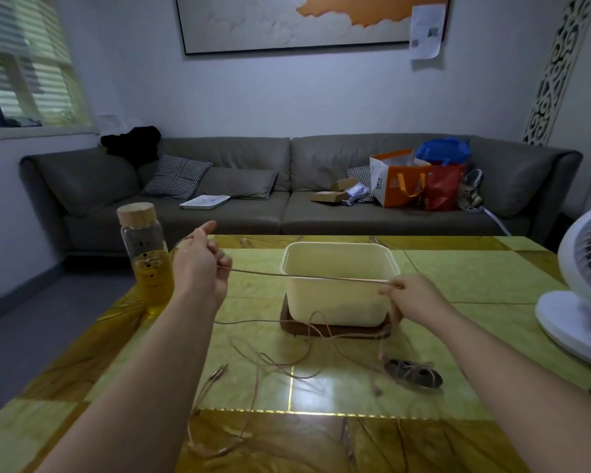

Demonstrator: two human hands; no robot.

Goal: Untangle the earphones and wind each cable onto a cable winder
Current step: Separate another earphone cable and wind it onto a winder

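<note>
- Left hand [198,264] is up beside the bottle [147,254], fingers [223,260] curled tight on the cable [307,275], thumb sticking out.
- Right hand [415,297] pinches the same cable in front of the tub [338,302], so it runs taut between both hands.
- The rest sits in loose loops on the desk [475,278], near a dark winder [413,373] on the right.

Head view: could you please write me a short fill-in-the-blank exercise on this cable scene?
The left hand and right hand pull one cable ____ between them.
The bottle beside the left hand holds ____ liquid.
The dark winder lies on the table nearer the ____ hand.
Missing: taut, yellow, right.
</note>
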